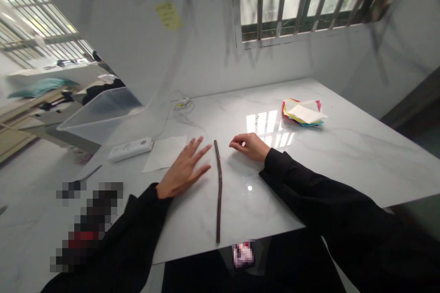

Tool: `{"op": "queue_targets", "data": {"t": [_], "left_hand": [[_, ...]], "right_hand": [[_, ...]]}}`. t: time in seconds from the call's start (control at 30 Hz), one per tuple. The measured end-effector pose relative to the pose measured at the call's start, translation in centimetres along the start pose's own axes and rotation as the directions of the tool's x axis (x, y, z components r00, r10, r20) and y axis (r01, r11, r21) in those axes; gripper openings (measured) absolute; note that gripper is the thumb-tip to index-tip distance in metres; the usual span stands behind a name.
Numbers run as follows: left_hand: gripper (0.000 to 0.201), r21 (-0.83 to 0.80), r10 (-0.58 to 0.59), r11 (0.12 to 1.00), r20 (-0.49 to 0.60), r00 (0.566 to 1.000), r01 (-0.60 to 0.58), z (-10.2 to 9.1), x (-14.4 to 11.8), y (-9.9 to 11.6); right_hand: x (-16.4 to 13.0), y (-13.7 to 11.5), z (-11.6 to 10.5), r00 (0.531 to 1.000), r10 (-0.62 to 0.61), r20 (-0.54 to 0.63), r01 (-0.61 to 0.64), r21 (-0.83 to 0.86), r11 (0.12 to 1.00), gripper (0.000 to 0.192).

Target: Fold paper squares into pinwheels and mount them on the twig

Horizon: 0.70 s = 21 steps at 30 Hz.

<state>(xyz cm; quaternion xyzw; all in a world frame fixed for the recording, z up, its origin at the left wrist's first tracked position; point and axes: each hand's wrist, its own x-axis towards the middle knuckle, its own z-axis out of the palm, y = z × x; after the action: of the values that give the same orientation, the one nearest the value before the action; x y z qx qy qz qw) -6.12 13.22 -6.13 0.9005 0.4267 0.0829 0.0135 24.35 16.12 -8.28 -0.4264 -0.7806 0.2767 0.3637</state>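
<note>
A thin dark brown stick lies lengthwise on the white marble-patterned table, its near end close to the front edge. Just left of it is my left hand, palm down with fingers spread, holding nothing. My right hand rests to the right of the stick's far end. Its fingers are curled in loosely, and I see nothing in them. Neither hand touches the stick. A sheet of white paper lies partly behind my left hand.
A white box-shaped device and a clear plastic bin stand at left. A pile of coloured paper sits at the back right. A small cabled item lies by the wall. Scissors-like dark handles are at far left.
</note>
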Motion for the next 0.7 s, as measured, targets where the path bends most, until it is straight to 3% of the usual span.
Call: {"op": "queue_targets", "data": {"t": [0.1, 0.23, 0.33, 0.43, 0.57, 0.7], "left_hand": [[0.070, -0.080, 0.131, 0.989, 0.126, 0.983, -0.122, 1.2, 1.2, 4.5], [0.067, -0.138, 0.113, 0.986, 0.149, 0.982, -0.093, 2.8, 3.2, 7.1], [0.068, -0.139, 0.120, 0.986, 0.172, 0.978, -0.096, 2.7, 4.7, 7.3], [0.072, -0.111, 0.127, 0.988, 0.177, 0.976, -0.108, 1.8, 5.8, 6.9], [0.087, -0.099, 0.103, 0.991, 0.097, 0.990, -0.093, 0.9, 7.0, 5.6], [0.085, -0.159, 0.115, 0.981, -0.010, 0.993, -0.115, 1.4, 7.5, 4.4]], "right_hand": [[0.5, 0.9, -2.4, 0.985, -0.081, -0.155, 0.054, -0.170, 0.984, 0.020], [0.7, 2.8, -7.7, 0.923, -0.101, -0.370, -0.020, -0.310, 0.951, 0.020], [0.1, 5.3, -11.8, 0.848, -0.044, -0.529, -0.180, -0.364, 0.914, 0.026], [-1.2, 8.5, -14.4, 0.772, 0.092, -0.629, -0.392, -0.357, 0.848, 0.030], [-2.8, 11.1, -15.3, 0.699, 0.243, -0.672, -0.593, -0.355, 0.723, 0.040], [-3.5, 11.2, -14.8, 0.653, 0.424, -0.627, -0.728, -0.366, 0.580, 0.038]]}}
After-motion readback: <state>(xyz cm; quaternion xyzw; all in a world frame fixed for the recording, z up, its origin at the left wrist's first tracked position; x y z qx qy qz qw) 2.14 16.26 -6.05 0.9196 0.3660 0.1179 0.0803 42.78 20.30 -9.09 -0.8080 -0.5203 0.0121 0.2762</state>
